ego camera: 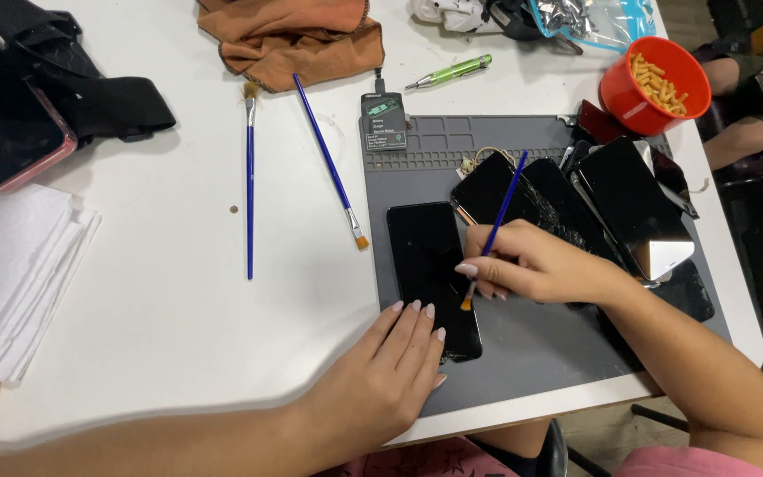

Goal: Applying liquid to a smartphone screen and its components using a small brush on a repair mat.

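Note:
A black smartphone [428,265] lies screen up on a grey work mat [532,353]. My left hand [390,371] rests flat on the phone's near left corner, fingers spread, pinning it down. My right hand [536,269] holds a thin blue paintbrush [498,219], whose orange bristle tip touches the phone's right edge. Just behind my right hand lie several more dark phones [576,203], one with a cracked screen.
Two more blue brushes [250,194] [328,163] lie on the white table. An orange cloth [298,35], a green pen tool [452,72], a red cup of snacks [655,84], a pink-edged phone [2,124], and stacked white paper [11,283] surround the mat. Another person sits at the far right.

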